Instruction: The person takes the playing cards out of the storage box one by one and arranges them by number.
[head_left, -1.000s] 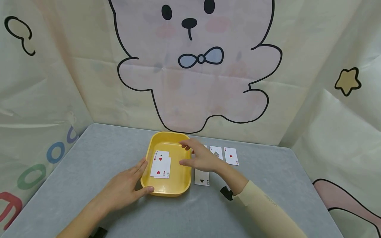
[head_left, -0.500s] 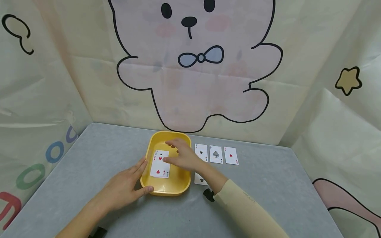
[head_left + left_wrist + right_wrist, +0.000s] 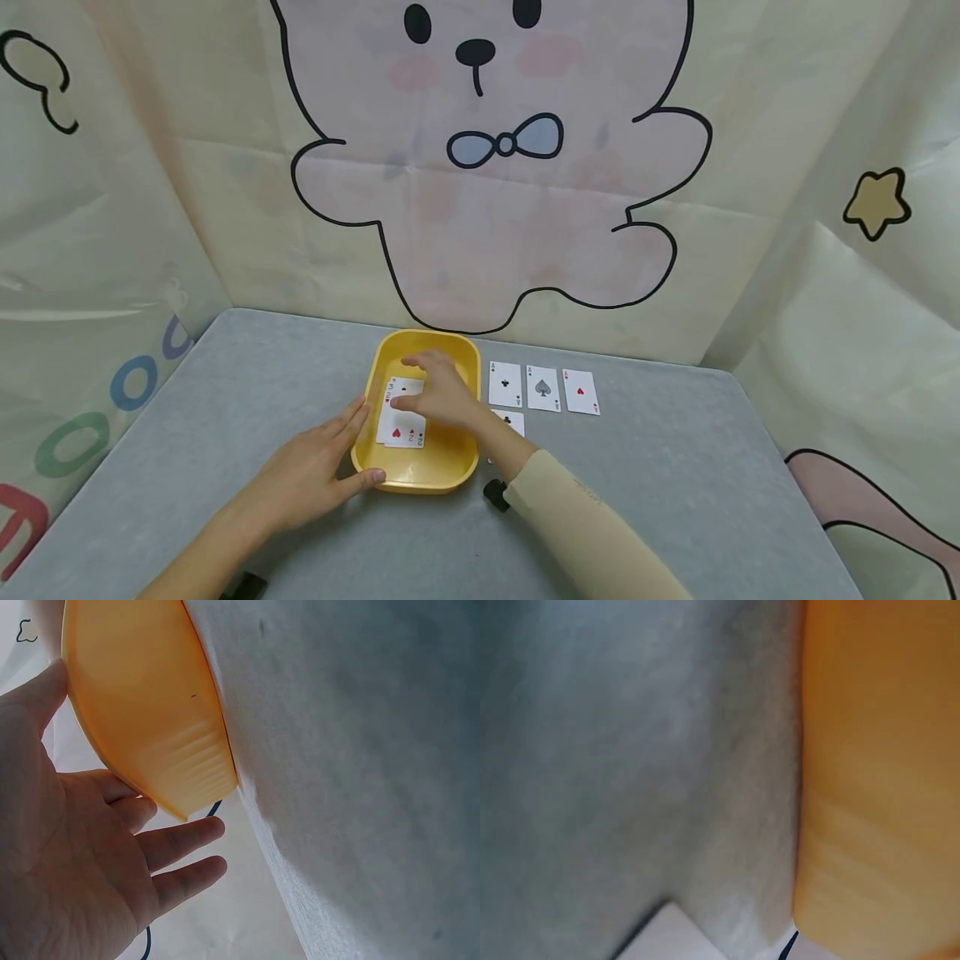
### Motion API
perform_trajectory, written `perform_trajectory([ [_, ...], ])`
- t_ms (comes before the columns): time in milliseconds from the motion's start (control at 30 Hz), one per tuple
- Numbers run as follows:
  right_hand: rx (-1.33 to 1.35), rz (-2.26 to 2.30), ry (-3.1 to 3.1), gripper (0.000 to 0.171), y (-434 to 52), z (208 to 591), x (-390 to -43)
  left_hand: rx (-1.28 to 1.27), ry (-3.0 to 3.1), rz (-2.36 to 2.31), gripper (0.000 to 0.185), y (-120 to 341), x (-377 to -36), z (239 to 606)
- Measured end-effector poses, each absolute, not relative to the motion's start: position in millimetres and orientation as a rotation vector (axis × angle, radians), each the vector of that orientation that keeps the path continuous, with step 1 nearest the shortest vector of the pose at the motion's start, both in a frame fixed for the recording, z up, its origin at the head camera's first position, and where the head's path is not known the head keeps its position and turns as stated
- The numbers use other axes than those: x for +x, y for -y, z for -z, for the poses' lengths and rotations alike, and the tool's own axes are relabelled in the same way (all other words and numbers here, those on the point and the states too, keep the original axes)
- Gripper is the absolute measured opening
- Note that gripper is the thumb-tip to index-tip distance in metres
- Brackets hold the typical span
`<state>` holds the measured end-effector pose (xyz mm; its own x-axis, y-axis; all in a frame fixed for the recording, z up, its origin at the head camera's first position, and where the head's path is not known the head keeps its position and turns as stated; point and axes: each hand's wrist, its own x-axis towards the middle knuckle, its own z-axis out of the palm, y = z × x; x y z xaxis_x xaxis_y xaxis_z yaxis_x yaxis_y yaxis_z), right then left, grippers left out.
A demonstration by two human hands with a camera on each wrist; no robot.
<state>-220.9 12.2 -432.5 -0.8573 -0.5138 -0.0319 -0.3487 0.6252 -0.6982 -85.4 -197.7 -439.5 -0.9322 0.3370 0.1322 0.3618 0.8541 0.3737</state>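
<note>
Largest item first: I see a grey table (image 3: 660,467) backed by a cloth backdrop (image 3: 495,208) printed with a cartoon bear.

Near the table's centre stands the yellow tray (image 3: 450,467), its long axis running away from me. My left hand (image 3: 311,475) braces the tray's near-left corner, fingers straight along the outer wall and thumb laid against the front wall. The left wrist view confirms this: the left hand (image 3: 90,847) lies flat against the tray (image 3: 142,712), fingers extended, nothing enclosed.

Inside the tray lies a small overlapping stack of playing cards (image 3: 402,429), face up, long axes parallel to the tray's. My right hand (image 3: 435,392) reaches in from the right side and sits directly over the far end of the stack. Thumb and fingers are drawn together at the top card's far portion; I judge it a pinch on that card, though contact is partly hidden by the hand itself. The right wrist view shows only blurred table and tray wall.

Key relation: the stack lies directly beneath and slightly nearward of the right-hand grip. The right hand is on the stack; the left is at the tray's outer wall, apart from the cards.

To the right of the tray, three aces (image 3: 543,388) lie in a row. One more card (image 3: 512,422) lies nearer me, partly covered by the right forearm.
</note>
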Motion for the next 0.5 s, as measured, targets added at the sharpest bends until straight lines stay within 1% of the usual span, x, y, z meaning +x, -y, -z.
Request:
perform_trajectory([
  [67, -0.700, 1.005, -2.620, 0.072, -9.8, 436.0, -221.4, -0.561, 2.965, 0.618, 0.098, 197.5, -85.4, 439.5],
  [267, -0.735, 0.786, -2.639, 0.088, -5.3, 441.2, -222.5, -0.572, 2.955, 0.616, 0.096, 196.9, -85.4, 439.2],
  [500, -0.741, 0.701, -2.616, 0.092, -2.6, 441.7, -222.6, -0.575, 2.943, 0.615, 0.096, 196.6, -86.1, 439.8],
])
